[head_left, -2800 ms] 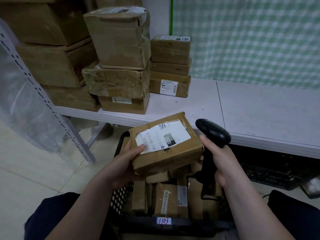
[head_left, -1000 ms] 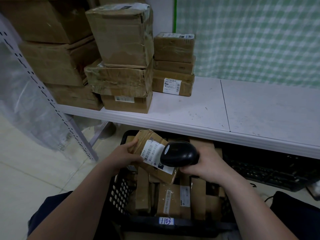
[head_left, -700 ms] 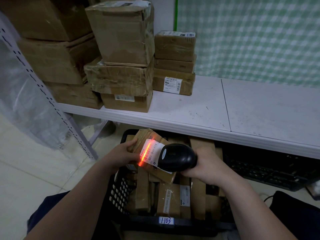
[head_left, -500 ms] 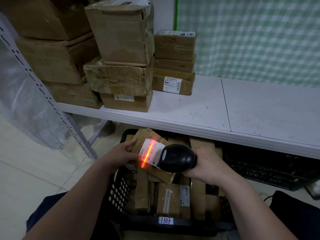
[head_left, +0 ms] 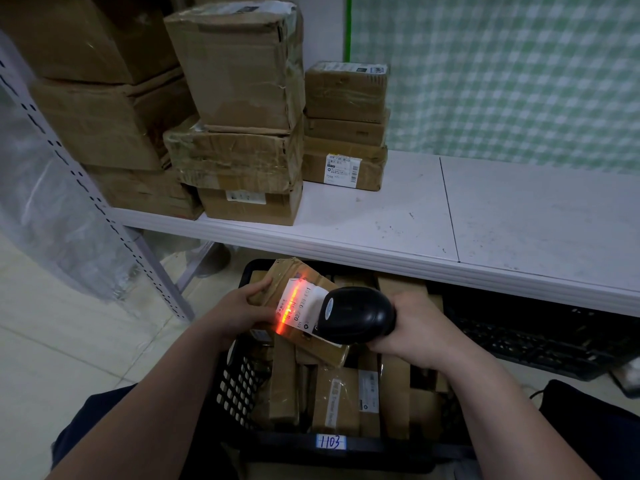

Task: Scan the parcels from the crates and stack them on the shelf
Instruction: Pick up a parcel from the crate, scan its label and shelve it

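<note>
Scanning parcel above crate

Left hand (head_left: 242, 308) is gripping the parcel (head_left: 294, 270) by its near-left edge, holding it tilted over the crate (head_left: 237, 381), label (head_left: 304, 306) up. Right hand (head_left: 420, 329) is clamping round the scanner (head_left: 356, 315); its red line is falling across the label. Parcel's long side is running diagonally, far end toward the shelf (head_left: 502, 220), lying ahead and higher. Left hand is sitting nearer the stacked boxes (head_left: 344, 133); bare shelf is lying right of them. Shelf lip is overhanging the crate's far rim.

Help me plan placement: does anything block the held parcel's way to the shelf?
Nothing visible does: the white shelf lies bare right of the stacked cardboard boxes, above the small brown cardboard parcel in the left hand.
</note>
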`<state>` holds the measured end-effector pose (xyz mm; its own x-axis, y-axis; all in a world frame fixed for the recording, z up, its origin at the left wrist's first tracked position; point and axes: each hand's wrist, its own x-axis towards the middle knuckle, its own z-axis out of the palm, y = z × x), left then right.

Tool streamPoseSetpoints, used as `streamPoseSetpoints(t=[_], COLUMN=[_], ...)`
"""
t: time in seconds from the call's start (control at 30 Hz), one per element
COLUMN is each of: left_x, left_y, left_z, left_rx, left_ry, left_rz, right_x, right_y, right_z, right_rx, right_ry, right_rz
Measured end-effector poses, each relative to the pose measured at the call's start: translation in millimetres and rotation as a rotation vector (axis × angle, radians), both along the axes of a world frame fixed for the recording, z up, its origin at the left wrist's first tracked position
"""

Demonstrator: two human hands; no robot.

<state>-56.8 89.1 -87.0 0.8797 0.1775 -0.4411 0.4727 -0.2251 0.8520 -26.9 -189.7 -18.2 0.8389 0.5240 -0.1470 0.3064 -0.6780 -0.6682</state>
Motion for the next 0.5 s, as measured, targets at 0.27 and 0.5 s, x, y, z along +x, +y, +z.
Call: streamPoseSetpoints(t=[0.27, 0.5], left_x=[-1.5, -4.4], left_y=[-4.8, -16.5], left_z=[1.3, 9.7], left_rx=[-0.035, -0.077], left_ry=[-0.005, -0.016], left_rz=[0.069, 0.110], right_x=[-4.6, -11.4], right_y=[-8.8, -18.8], right_z=[11.1, 25.9], right_rx=[-0.071, -0.108], right_ry=[-0.097, -0.179], right_rz=[0.021, 0.009])
